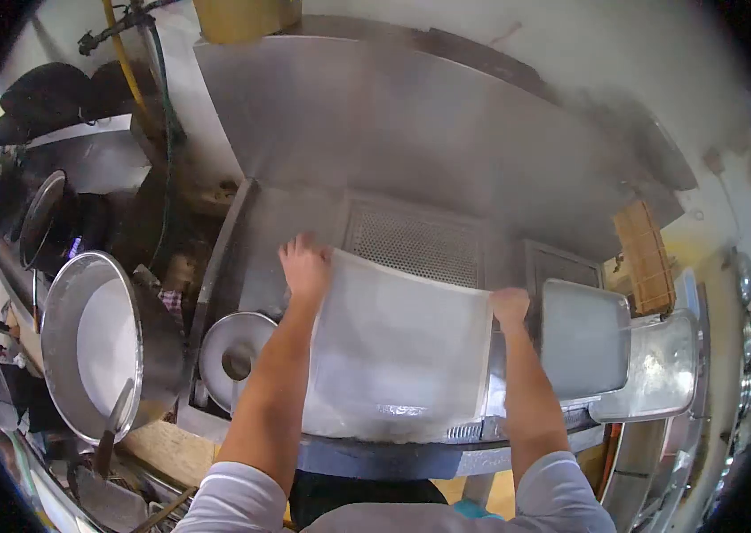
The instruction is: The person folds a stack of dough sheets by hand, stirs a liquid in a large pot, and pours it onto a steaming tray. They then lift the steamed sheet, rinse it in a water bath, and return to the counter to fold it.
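A thin white cloth (pixel 398 342) is stretched between my two hands over the metal worktop. My left hand (pixel 306 269) grips its far left corner, fingers closed. At the far right corner, my right hand (pixel 510 308) is closed on the same cloth. The near edge hangs down toward the worktop's front. Just beyond the cloth, a perforated metal panel (pixel 415 244) shows in the worktop, partly covered by it. A shallow metal tray (pixel 584 342) with a pale surface lies right of my right hand. Left of my left forearm is a round metal lid or pan (pixel 215 362) with a hole in its middle.
A big metal pot (pixel 158 333) of white liquid stands at the left, a ladle (pixel 107 444) leaning in it. Another metal tray (pixel 660 377) and a bamboo rack (pixel 642 253) are at the right. A steel backsplash (pixel 447 124) rises behind; the air looks hazy.
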The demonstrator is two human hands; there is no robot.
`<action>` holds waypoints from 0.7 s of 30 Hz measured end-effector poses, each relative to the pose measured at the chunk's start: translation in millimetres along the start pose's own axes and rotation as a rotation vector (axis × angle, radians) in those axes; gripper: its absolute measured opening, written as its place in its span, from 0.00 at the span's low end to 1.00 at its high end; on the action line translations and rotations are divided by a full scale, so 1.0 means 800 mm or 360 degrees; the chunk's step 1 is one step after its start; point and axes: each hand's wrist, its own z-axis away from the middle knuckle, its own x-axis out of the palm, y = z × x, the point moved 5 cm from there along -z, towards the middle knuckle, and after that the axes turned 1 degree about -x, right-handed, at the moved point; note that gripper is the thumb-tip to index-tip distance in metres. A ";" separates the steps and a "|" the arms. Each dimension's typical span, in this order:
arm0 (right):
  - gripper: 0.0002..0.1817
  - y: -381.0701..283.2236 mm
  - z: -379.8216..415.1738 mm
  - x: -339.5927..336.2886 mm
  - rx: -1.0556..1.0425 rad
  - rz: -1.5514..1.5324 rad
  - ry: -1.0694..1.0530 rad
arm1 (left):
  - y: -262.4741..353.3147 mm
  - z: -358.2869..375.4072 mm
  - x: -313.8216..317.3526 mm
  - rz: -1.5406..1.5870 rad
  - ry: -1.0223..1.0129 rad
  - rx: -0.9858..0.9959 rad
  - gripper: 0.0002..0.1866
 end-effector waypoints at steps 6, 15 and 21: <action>0.19 -0.004 -0.059 0.015 -0.0315 0.0402 0.0013 | 0.006 -0.051 0.027 0.0072 0.0044 0.0030 0.07; 0.11 0.015 -0.115 0.036 0.0186 -0.0126 -0.0097 | 0.004 -0.086 0.054 0.0116 -0.0060 -0.0029 0.05; 0.10 -0.012 -0.120 0.010 0.0069 0.0067 0.0214 | 0.005 -0.089 0.058 0.0242 -0.0068 -0.0069 0.10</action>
